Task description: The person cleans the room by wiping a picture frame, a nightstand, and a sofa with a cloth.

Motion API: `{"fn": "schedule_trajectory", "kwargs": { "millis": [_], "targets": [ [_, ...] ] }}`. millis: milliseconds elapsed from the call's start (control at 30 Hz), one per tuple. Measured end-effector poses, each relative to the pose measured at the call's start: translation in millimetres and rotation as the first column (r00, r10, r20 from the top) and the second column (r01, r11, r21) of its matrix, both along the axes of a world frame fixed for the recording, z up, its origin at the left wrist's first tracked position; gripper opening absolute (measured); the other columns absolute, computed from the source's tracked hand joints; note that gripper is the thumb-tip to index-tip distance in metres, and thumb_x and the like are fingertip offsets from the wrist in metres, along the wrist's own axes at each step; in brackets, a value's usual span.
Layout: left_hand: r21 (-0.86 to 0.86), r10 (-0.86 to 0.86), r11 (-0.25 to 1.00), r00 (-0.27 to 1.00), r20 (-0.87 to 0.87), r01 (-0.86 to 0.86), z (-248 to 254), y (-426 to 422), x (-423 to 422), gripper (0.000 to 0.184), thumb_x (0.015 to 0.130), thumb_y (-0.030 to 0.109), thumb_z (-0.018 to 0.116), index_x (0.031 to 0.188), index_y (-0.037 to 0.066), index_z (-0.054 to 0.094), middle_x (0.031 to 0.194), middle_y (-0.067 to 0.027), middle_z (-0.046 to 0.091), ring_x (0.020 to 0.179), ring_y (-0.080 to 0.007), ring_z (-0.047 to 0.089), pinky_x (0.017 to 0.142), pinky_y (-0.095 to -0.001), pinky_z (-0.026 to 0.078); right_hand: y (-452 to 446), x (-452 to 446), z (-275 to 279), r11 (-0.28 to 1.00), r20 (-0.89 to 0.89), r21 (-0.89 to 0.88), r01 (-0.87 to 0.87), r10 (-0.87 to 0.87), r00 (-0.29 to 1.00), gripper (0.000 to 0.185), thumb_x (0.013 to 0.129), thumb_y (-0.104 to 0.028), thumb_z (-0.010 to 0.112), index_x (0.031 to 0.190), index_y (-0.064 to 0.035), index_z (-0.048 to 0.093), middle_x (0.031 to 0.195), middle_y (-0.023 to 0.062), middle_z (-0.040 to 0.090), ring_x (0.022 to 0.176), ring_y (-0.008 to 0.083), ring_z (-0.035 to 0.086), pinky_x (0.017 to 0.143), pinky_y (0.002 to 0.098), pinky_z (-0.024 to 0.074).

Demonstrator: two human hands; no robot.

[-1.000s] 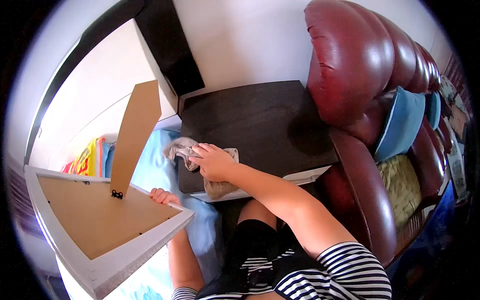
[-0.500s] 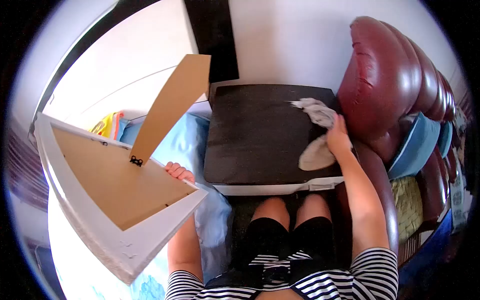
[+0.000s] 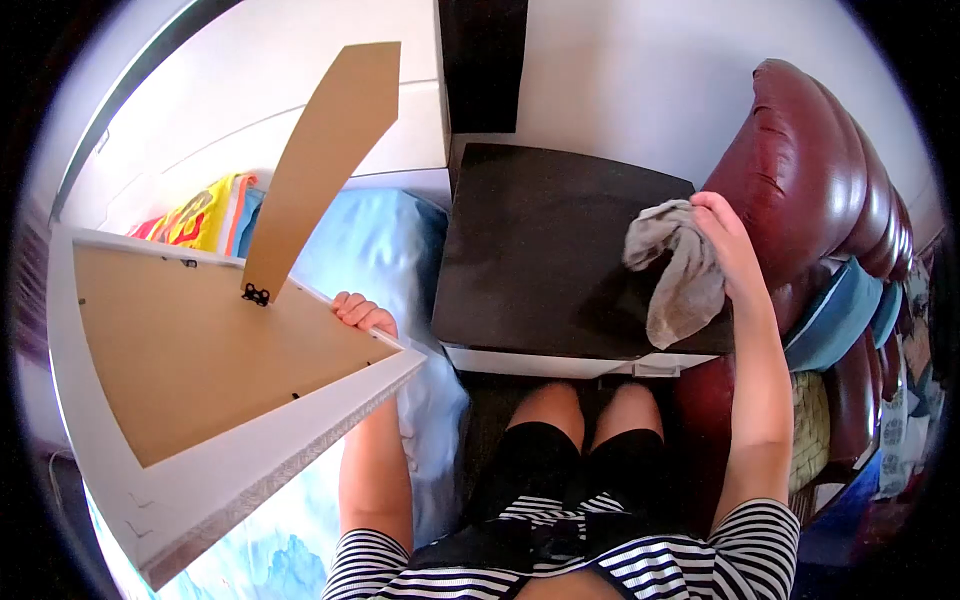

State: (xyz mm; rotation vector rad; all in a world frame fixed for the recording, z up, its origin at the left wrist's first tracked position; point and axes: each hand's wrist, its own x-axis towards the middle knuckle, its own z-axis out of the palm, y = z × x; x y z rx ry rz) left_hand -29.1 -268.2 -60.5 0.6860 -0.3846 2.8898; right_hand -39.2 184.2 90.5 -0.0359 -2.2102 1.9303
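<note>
My left hand (image 3: 366, 314) grips the edge of a large white picture frame (image 3: 215, 440), held with its brown backing board (image 3: 200, 350) toward me. A long brown easel stand (image 3: 325, 150) sticks up from a black hinge on that backing. My right hand (image 3: 728, 235) is closed on a grey cloth (image 3: 685, 285), which hangs in loose folds above the right side of a dark-topped cabinet (image 3: 550, 250). Whether the cloth's lower end touches the cabinet top I cannot tell.
A maroon leather sofa (image 3: 800, 170) with a blue cushion (image 3: 830, 315) stands close on the right. On the left lies a bed with light blue bedding (image 3: 375, 240) and a yellow patterned cloth (image 3: 205, 220). The cabinet's white front has a handle (image 3: 656, 370).
My right hand has lifted the grey cloth, which lay against the cabinet top and now hangs bunched. The picture frame has tilted and shifted slightly left. My view has turned a little.
</note>
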Motion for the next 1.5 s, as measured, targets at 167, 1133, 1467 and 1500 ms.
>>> {"fn": "schedule_trajectory", "kwargs": {
  "millis": [167, 1133, 1467, 1500],
  "targets": [
    [0.018, 0.006, 1.0, 1.0, 0.009, -0.006, -3, -1, -2, 0.014, 0.089, 0.012, 0.043, 0.083, 0.005, 0.053, 0.076, -0.0033, 0.055, 0.069, -0.0119, 0.053, 0.065, -0.0263, 0.042, -77, -26, 13, 0.79, 0.005, 0.478, -0.384, 0.435, 0.901, 0.014, 0.09, -0.019, 0.056, 0.089, -0.0048, 0.055, 0.08, -0.0041, 0.05, 0.074, 0.0045, 0.046, 0.066, 0.0205, 0.0406],
    [0.016, 0.062, 0.998, 0.978, 0.197, -0.067, 7, 6, 9, 0.012, 0.09, 0.012, 0.044, 0.082, 0.007, 0.051, 0.073, -0.0008, 0.052, 0.068, -0.01, 0.052, 0.063, -0.0243, 0.042, -196, -106, -119, 0.265, -0.073, 0.948, -0.174, 0.715, 0.695, 0.037, 0.083, -0.025, 0.052, 0.12, -0.025, 0.055, 0.138, 0.0128, 0.04, 0.126, 0.0286, 0.039, 0.102, 0.0559, 0.0254],
    [0.032, 0.058, 0.997, 0.982, 0.178, -0.065, 10, 9, 9, 0.014, 0.091, 0.015, 0.045, 0.082, 0.008, 0.052, 0.074, -0.0014, 0.054, 0.07, -0.0113, 0.055, 0.066, -0.0252, 0.044, -206, -243, -115, 0.327, 0.043, 0.935, -0.141, 0.29, 0.956, 0.042, 0.092, -0.033, 0.039, 0.132, -0.0209, 0.044, 0.142, 0.0145, 0.034, 0.131, 0.0314, 0.033, 0.107, 0.0594, 0.0166],
    [0.032, 0.059, 0.997, 0.983, 0.174, -0.066, 9, 9, 8, 0.014, 0.091, 0.015, 0.045, 0.082, 0.008, 0.052, 0.074, -0.0014, 0.054, 0.07, -0.0113, 0.055, 0.066, -0.0252, 0.044, -207, -252, -108, 0.293, 0.09, 0.943, -0.155, 0.223, 0.971, 0.043, 0.091, -0.034, 0.042, 0.132, -0.0207, 0.044, 0.141, 0.0136, 0.035, 0.131, 0.0305, 0.034, 0.106, 0.0619, 0.0158]
  ]
}}
